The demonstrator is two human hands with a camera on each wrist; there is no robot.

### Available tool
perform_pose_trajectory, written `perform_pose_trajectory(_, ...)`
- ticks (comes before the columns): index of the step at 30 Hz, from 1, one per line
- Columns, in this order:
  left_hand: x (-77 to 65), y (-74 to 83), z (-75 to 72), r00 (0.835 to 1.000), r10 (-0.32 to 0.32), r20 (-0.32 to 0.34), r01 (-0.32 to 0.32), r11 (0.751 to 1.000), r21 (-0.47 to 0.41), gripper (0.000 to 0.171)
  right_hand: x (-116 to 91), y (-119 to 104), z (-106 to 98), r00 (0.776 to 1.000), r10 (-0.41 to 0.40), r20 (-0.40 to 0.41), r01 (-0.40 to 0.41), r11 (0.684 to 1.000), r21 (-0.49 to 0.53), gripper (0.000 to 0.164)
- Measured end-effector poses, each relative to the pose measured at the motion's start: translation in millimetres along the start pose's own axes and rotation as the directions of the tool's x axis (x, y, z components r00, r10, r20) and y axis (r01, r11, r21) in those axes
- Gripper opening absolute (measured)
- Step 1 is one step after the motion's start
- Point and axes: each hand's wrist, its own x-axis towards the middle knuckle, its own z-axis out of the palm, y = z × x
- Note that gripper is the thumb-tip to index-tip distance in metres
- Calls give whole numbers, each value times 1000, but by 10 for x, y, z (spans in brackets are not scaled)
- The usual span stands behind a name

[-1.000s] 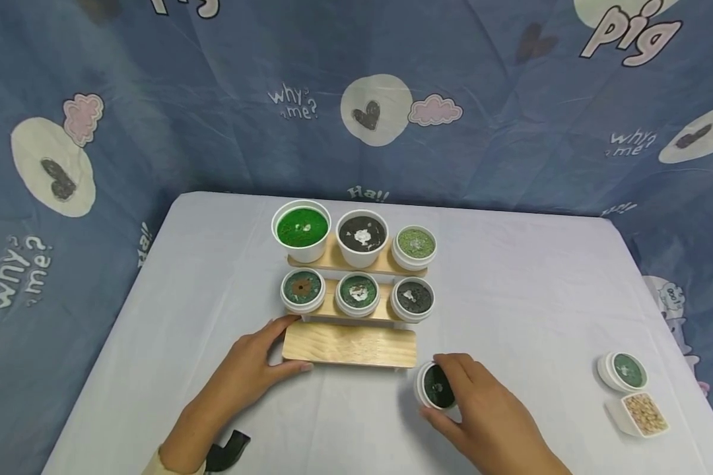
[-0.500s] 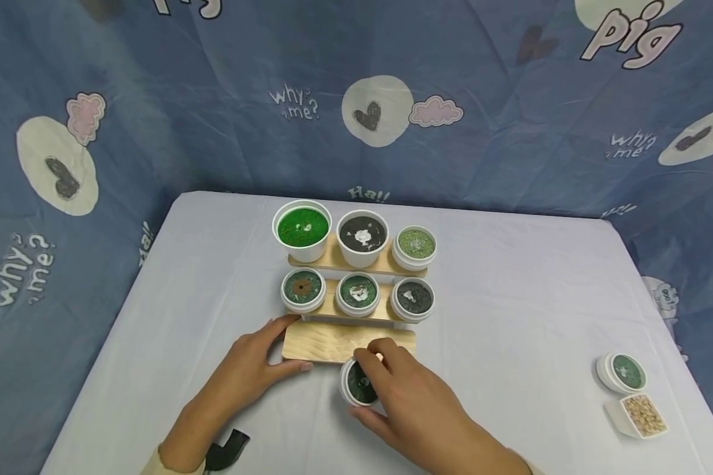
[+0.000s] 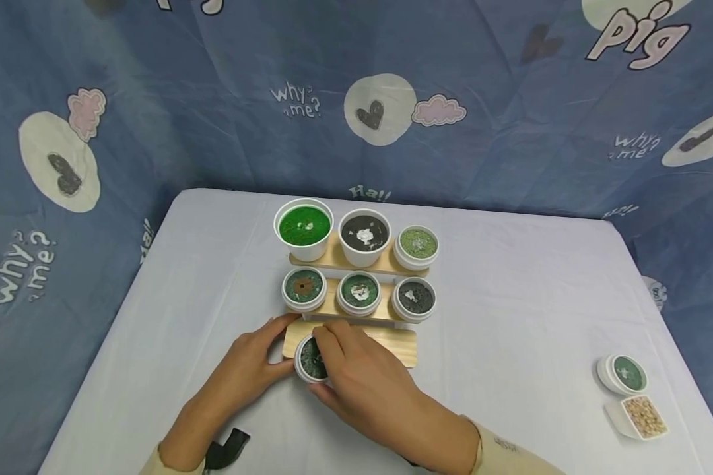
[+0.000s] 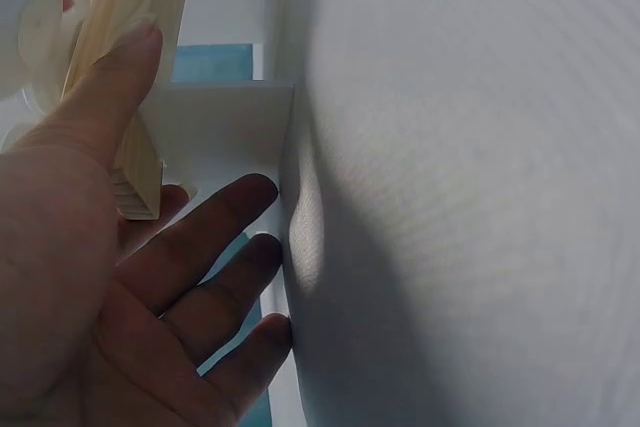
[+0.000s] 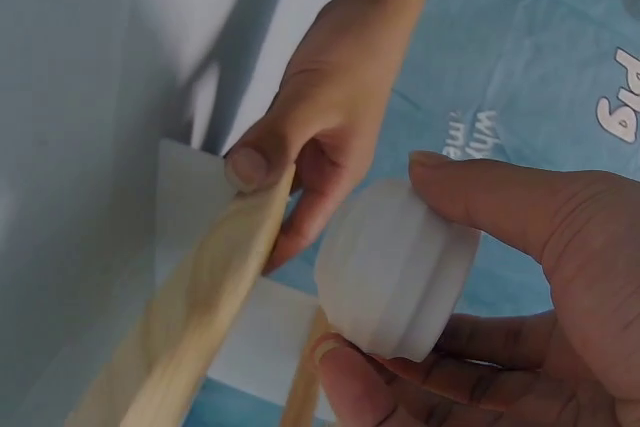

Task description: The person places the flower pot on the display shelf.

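In the head view a three-tier display stand has wooden shelves, the lowest wooden shelf (image 3: 397,344) bare on its right part. My left hand (image 3: 246,361) grips this shelf's left end, thumb at the front edge and index finger behind; the left wrist view shows the other fingers spread below the board. My right hand (image 3: 371,379) pinches a small round white tub (image 3: 311,360) with dark green contents between thumb and fingers. It is held over the front left of the lowest shelf, close to my left thumb. In the right wrist view the tub (image 5: 390,267) shows its ribbed white side.
On the upper shelves stand several white tubs, among them a bright green one (image 3: 304,226) and a dark grey one (image 3: 364,233). Far right are another green-filled tub (image 3: 628,373) and a square cup of pale nuggets (image 3: 644,417). A black curved object (image 3: 228,450) lies near my left wrist.
My right hand has carried the dark green tub leftward from right of the stand to the left end of the lowest shelf. My left hand has stayed on the shelf end.
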Motion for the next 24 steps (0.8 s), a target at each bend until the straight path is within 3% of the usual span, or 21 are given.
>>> perform_pose_trajectory(24, 9, -43, 23, 998, 60, -34, -60, 998, -10, 73, 114, -56, 411, 998, 62, -5, -62, 998, 10, 62)
